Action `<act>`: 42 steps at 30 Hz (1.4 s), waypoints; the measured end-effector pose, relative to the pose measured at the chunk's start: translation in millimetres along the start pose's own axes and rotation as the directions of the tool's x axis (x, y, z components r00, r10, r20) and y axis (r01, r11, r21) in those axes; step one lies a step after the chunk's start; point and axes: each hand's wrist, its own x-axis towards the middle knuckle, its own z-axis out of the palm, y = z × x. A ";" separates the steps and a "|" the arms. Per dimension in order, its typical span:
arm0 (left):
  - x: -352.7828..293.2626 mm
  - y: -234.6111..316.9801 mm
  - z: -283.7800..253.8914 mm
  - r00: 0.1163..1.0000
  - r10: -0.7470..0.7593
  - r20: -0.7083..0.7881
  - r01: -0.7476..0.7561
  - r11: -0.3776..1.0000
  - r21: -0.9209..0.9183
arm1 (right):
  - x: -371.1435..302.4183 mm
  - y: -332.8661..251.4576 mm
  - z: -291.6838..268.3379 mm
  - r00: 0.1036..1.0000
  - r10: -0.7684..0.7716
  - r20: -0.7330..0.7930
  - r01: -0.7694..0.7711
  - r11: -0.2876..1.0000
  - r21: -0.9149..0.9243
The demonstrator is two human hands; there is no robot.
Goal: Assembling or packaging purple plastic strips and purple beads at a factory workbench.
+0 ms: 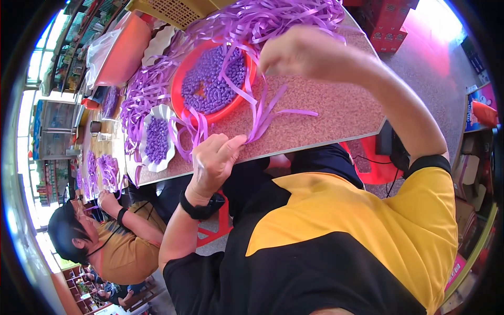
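Note:
My left hand (212,161) is closed at the table's near edge, pinching purple ribbon (257,118) between thumb and fingers. Several loose ribbon ends fan out from that pinch across the tabletop. Raised over the table to the right of the bowl, my right hand (296,52) is blurred by motion. Its fingers are curled together, and what they hold, if anything, cannot be made out. Between the hands and farther back stands a red round bowl (177,86) of small purple beads (212,79). Strands of ribbon lie across its rim.
A big heap of purple ribbons (283,18) covers the table's far side. On the left are a white scalloped dish (169,161) of purple beads, an orange-red tub (128,50) and a yellow basket (173,11). A co-worker (118,236) sits at the left, handling ribbons.

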 end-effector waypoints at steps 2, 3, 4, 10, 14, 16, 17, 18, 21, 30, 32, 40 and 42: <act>3.4 6.3 2.0 0.999 0.028 -0.031 -0.029 1.000 -0.011 | 0.6 -17.0 31.7 0.986 -0.130 0.104 0.104 0.970 0.221; 5.7 9.5 3.2 0.997 0.053 -0.050 -0.053 0.998 -0.014 | 0.6 -19.9 42.4 0.986 -0.128 0.105 0.103 0.970 0.220; 6.5 10.6 4.3 0.995 0.077 -0.069 -0.078 0.997 -0.018 | 0.5 -21.6 51.5 0.978 -0.129 0.165 0.111 0.987 0.118; -2.9 -8.8 7.0 0.995 0.093 -0.043 -0.091 0.995 0.047 | -25.2 -8.2 36.7 0.968 -0.073 0.240 0.137 0.955 -0.263; -3.6 -21.3 0.9 0.998 0.039 -0.047 -0.034 0.993 0.109 | -63.5 12.7 16.1 0.991 0.051 0.125 -0.004 0.934 -0.357; -1.5 -23.8 0.9 0.998 0.036 -0.051 -0.028 0.990 0.140 | -70.9 16.2 11.3 0.996 0.060 0.060 -0.041 0.960 -0.277; 0.7 -24.0 1.0 0.998 0.032 -0.055 -0.022 0.984 0.177 | -71.2 12.7 3.7 0.998 0.044 -0.055 -0.057 0.962 -0.269; 0.4 -20.9 0.0 1.000 -0.022 -0.017 0.025 0.978 0.207 | -71.4 10.6 -1.5 0.985 0.027 -0.170 -0.071 0.964 -0.258; 8.3 -14.1 0.2 0.999 -0.008 -0.046 0.018 0.975 0.222 | -69.8 13.3 -7.7 0.944 0.064 -0.324 -0.115 0.983 -0.142; 46.2 22.4 12.7 0.980 -0.010 -0.197 0.034 0.992 0.119 | -69.3 14.4 6.9 0.871 0.188 -0.454 -0.185 0.981 0.053; 64.8 33.0 28.4 0.982 -0.005 -0.188 0.007 1.000 0.007 | -70.1 11.9 9.4 0.845 0.189 -0.500 -0.174 0.982 0.077; 98.2 61.4 65.1 0.997 0.077 0.029 -0.076 0.996 -0.040 | -101.4 -1.2 11.4 0.850 0.246 -0.467 -0.216 0.969 0.117; 98.3 61.6 71.3 0.989 0.125 0.079 -0.129 0.990 0.060 | -109.1 -9.5 9.4 0.844 0.327 -0.425 -0.301 0.945 0.129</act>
